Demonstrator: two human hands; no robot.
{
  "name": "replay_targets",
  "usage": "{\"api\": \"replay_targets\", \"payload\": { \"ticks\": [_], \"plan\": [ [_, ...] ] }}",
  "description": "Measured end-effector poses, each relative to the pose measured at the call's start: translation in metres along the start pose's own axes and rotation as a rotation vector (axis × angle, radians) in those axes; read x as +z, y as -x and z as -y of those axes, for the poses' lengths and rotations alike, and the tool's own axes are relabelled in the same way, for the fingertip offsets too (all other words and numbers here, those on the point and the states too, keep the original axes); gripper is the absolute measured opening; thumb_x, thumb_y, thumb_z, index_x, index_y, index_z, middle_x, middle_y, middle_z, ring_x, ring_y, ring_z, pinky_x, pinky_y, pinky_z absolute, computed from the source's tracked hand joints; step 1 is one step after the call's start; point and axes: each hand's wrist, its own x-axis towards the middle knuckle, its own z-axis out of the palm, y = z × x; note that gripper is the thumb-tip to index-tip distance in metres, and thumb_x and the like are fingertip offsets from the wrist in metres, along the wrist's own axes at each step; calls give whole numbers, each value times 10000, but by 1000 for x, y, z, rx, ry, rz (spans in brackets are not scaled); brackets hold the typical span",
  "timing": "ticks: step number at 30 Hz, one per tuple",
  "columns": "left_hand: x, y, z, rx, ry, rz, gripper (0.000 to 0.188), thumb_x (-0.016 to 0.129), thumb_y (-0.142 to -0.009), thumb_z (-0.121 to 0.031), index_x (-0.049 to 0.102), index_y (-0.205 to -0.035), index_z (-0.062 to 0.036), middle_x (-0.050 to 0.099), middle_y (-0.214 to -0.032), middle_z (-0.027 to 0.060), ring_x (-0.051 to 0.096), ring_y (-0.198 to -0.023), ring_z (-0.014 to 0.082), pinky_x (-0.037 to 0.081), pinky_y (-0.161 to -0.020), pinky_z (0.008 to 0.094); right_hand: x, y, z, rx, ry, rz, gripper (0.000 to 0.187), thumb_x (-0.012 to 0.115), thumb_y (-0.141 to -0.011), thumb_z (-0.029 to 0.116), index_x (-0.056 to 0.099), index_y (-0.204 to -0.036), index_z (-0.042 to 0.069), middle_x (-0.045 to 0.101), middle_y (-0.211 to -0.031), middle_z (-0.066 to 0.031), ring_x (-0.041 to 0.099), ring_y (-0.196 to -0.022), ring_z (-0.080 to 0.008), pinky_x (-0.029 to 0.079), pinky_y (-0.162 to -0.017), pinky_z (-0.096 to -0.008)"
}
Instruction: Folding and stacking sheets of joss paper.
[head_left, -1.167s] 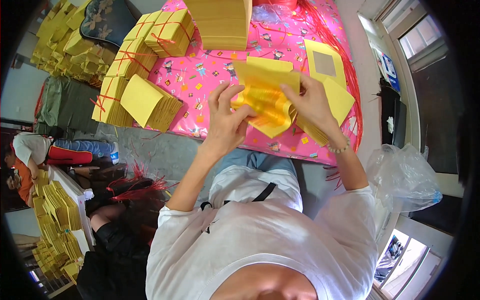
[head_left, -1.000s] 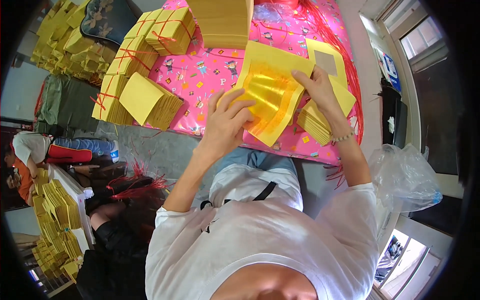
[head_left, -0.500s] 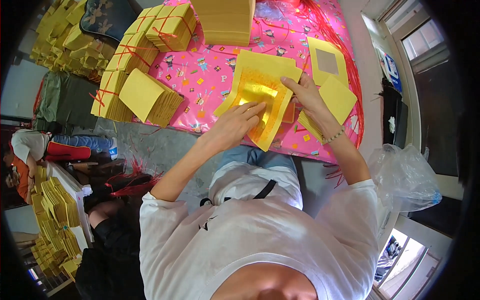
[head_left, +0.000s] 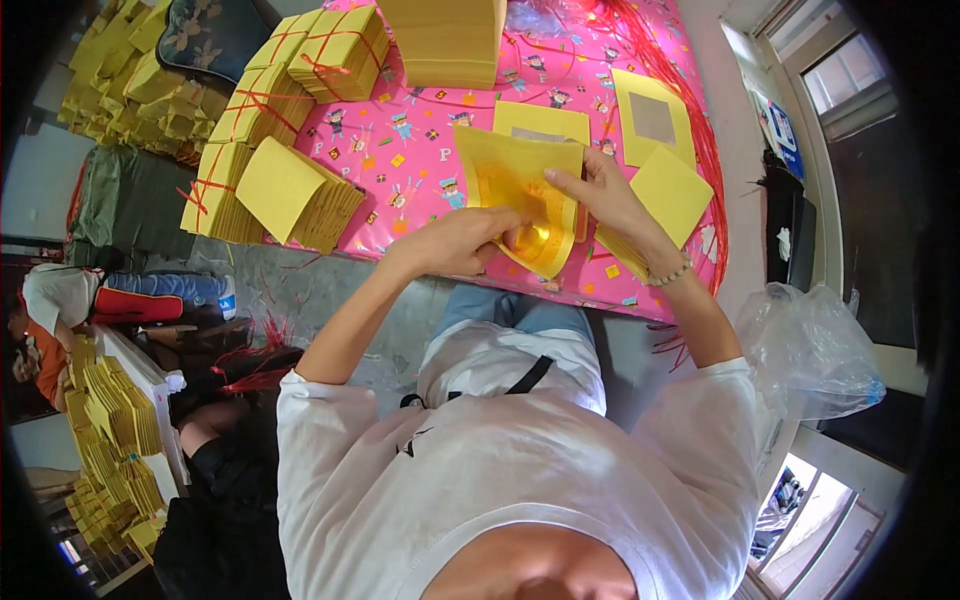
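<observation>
The yellow sheet [head_left: 522, 175] with a shiny gold middle is between the two hands, above the pink tablecloth [head_left: 385, 215]. It looks partway handled: it is bowed and raised, neither flat nor set down.

Well to the left of the left hand [head_left: 462, 242], several yellow bundles [head_left: 337, 58] are already bound with red string. Nearer to that hand, beside these bundles, a leaning stack [head_left: 300, 198] shows no string across it, so it seems to be left untied. Beyond the hands stands a tall stack [head_left: 445, 45], also with no string in sight.

Just behind the held sheet lies another yellow paper [head_left: 545, 118], partly covered. Past the right hand [head_left: 612, 190] lie a paper with a grey rectangle [head_left: 653, 120] and, closer, a plain yellow square [head_left: 675, 195]; long red strings [head_left: 693, 128] run along the table edge further right. By the right wrist is a small pile [head_left: 618, 252], mostly hidden.

The right hand is closed on the sheet's right edge, thumb on the near face and fingers behind. The left hand is half curled, fingertips against the sheet's lower left part; whether they pinch or only press it, I cannot tell.
</observation>
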Motion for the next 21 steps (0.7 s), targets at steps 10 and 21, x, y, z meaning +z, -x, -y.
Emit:
{"api": "replay_targets", "payload": {
  "ticks": [10, 21],
  "plan": [
    [20, 4, -23, 81, -508, -645, 233, 636, -641, 44, 589, -841, -67, 508, -1151, 125, 485, -1027, 350, 417, -842, 438, -7, 17, 16, -51, 306, 169, 149, 592, -896, 147, 566, -960, 15, 501, -802, 35, 459, -757, -36, 398, -668, -199],
    [5, 3, -28, 110, -515, -708, 242, 651, -602, 22, 594, -812, -84, 543, -1131, 101, 495, -1041, 306, 390, -862, 438, -1, 18, 29, -140, 397, 233, 191, 575, -885, 194, 584, -970, 24, 583, -774, -39, 526, -708, -87, 438, -621, -271]
  ]
}}
